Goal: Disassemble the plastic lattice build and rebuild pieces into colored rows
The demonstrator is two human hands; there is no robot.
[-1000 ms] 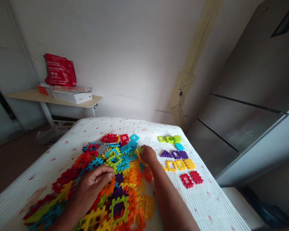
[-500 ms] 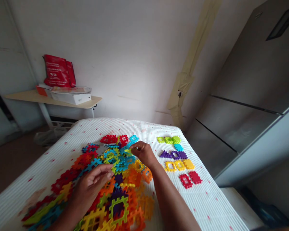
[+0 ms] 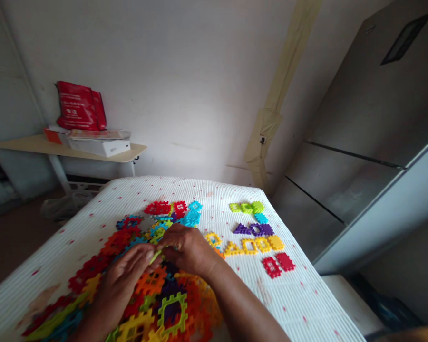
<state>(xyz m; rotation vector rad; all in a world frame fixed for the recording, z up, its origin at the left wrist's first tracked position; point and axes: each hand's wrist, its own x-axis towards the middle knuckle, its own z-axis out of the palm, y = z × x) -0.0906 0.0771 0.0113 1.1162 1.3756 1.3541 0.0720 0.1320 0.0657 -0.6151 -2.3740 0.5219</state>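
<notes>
My left hand [image 3: 130, 268] and my right hand [image 3: 187, 249] meet above a heap of interlocking plastic building pieces. Between their fingertips is a small yellow-green piece [image 3: 154, 257], pinched by both hands; its shape is mostly hidden. Under and around the hands lie notched pieces in red, orange, blue, yellow and purple, among them a green square frame [image 3: 171, 298] near the front. To the right, pieces lie in rows by colour: green pieces [image 3: 247, 208], a blue square [image 3: 261, 218], purple pieces [image 3: 256, 229], yellow pieces [image 3: 249, 245] and two red squares [image 3: 285, 261].
A white ribbed cloth with red spots [image 3: 281, 308] covers the table. Behind, against the wall, a side table [image 3: 24, 145] bears a red bag [image 3: 80, 107] and a white box [image 3: 107, 147]. A grey refrigerator [image 3: 345, 123] stands at the right.
My right hand has come left and nearer to me, bringing the yellow-green piece to my left hand. A yellow triangle at the left of the yellow row now shows. The view has shifted slightly.
</notes>
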